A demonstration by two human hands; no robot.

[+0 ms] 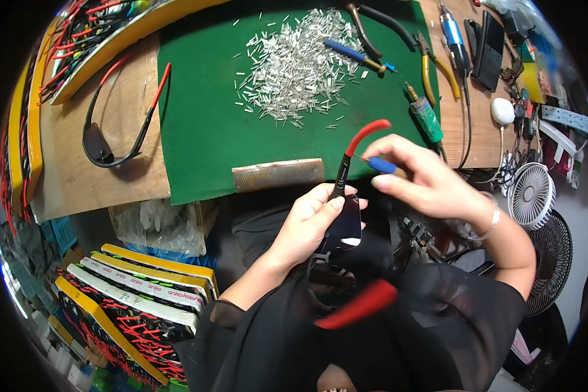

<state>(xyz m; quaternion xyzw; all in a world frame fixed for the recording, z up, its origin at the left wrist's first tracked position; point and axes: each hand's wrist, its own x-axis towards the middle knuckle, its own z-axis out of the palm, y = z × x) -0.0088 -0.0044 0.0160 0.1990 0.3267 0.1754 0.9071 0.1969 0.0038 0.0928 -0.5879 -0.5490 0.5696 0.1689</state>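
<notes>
My left hand point(311, 219) is closed on a pair of sunglasses point(347, 221) with dark lenses, black arms and red tips. One arm points up and away from me; the other, its red end blurred, lies low over my lap. In my right hand point(415, 173) is a slim hand tool point(381, 165) with a blue grip and a thin metal shaft. Its shaft reaches the upper arm just below the red tip; whether it touches or enters the arm is too small to tell. A worn metal-faced block point(278, 175) lies at the mat's near edge, beside my left hand.
Small silvery pieces point(300, 68) are heaped on the green mat point(199, 124). Near them lie a blue-handled tool point(346, 51), pliers point(427, 72) and a green tube point(426, 117). More sunglasses point(101, 147) rest at left. Trays of glasses point(137, 294) stand lower left, fans point(531, 195) right.
</notes>
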